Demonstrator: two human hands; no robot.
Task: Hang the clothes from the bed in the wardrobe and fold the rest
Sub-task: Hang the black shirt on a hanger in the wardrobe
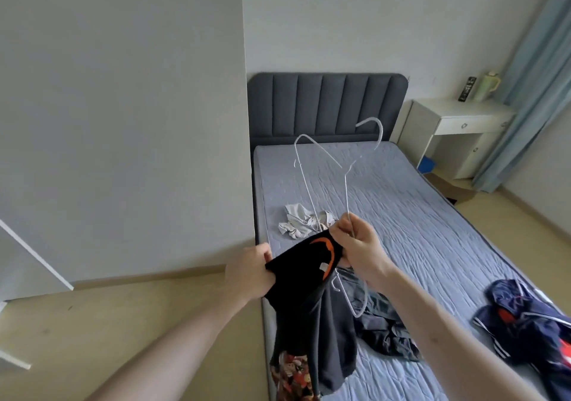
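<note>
The left hand [250, 272] is gripping one edge of a black T-shirt [312, 308], its fingers curled tight into the soft knit near the orange-lined collar. The right hand [358, 246] is holding the opposite side of that collar and, in the same closed grip, pinching the thin wire of a white hanger [336, 166] — the hanger's hook is pointing up and away towards the headboard [324, 104], its lower loop dangling below the wrist. The shirt is hanging limp in front of the person, over the near corner of the bed [417, 215]; a patterned red-and-orange print is showing at its lower hem.

On the quilted, grey-blue mattress cover, a crumpled pale garment [298, 223] is lying just beyond the hands, a rumpled dark grey garment [383, 332] is lying beneath the shirt, and a glossy navy jacket [531, 323] with red and white trim is bunched at the right edge. The headboard is padded in vertical channels — dark grey fabric. A white bedside desk [457, 128] is standing beside a pale blue curtain [531, 76].
</note>
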